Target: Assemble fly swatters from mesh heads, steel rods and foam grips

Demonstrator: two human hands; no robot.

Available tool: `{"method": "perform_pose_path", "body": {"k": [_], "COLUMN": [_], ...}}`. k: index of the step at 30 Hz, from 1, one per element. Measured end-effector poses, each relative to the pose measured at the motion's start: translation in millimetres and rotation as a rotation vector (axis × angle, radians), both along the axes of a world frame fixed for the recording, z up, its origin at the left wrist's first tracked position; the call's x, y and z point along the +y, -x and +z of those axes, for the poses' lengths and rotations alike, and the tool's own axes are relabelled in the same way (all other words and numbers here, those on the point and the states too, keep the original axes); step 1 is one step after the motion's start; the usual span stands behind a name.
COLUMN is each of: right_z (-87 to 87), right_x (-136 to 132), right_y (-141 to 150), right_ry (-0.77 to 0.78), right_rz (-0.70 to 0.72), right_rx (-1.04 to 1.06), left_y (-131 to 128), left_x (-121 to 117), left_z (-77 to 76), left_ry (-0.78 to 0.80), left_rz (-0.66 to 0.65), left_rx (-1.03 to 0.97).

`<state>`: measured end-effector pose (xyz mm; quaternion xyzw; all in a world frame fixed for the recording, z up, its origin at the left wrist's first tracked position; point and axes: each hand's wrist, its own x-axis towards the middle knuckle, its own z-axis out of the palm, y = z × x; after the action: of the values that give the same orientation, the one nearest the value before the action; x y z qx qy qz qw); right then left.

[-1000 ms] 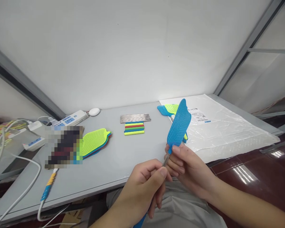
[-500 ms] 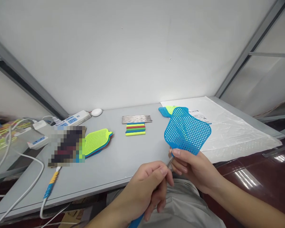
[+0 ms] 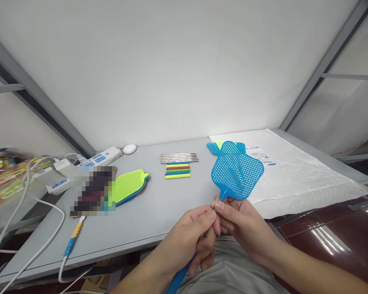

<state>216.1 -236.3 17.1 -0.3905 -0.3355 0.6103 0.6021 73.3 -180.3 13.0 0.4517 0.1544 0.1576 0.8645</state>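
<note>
A blue fly swatter (image 3: 237, 169) with a perforated head, a metal rod and a blue handle is held in front of me over the table's front edge. My left hand (image 3: 196, 237) is closed round its rod, and the blue handle shows below that hand. Just under the head, my right hand (image 3: 239, 220) pinches the rod between thumb and fingers. The head faces me, tilted to the right. Most of the rod is hidden by my fingers, which meet or nearly meet.
Metal rods (image 3: 179, 157) lie mid-table above coloured handles (image 3: 178, 170). Stacked swatter heads (image 3: 130, 185) lie left, beside a blurred-out object (image 3: 93, 191). Behind it is a power strip (image 3: 107, 155). Other swatters (image 3: 213, 148) rest on a white plastic bag (image 3: 294, 171) at right.
The swatter's head has turned from nearly edge-on to face me. My right hand has shifted down from the neck of the head onto the rod, closer to my left hand.
</note>
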Motion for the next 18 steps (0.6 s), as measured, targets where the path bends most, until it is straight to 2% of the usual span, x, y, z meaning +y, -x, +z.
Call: {"method": "perform_pose_path", "body": {"k": [6,8,11,15,18], "right_z": [12.5,15.8,11.1,-3.9,-5.5], "right_x": [7.5,8.9,8.9,8.0,10.2], "right_y": [-33.0,-44.1,-44.1,-23.8,-22.6], "right_ry": [-0.067,-0.091,-0.06,0.014,-0.007], "right_rz": [-0.275,-0.312,-0.226,0.053,0.074], "right_rx": [-0.001,-0.014,-0.055,-0.149,-0.18], "left_y": [8.5,10.3,7.3,-0.6,0.1], "left_x": [-2.8,-4.4,-4.7,-0.6,3.6], "left_z": [3.5,2.7,-2.4,-9.5,-8.7], "left_ry": [-0.061,-0.081,-0.1,-0.123,-0.13], "left_rz": [-0.068,-0.081,-0.049,-0.018,-0.031], "left_rx": [0.135,0.184,0.187,0.125,0.124]}}
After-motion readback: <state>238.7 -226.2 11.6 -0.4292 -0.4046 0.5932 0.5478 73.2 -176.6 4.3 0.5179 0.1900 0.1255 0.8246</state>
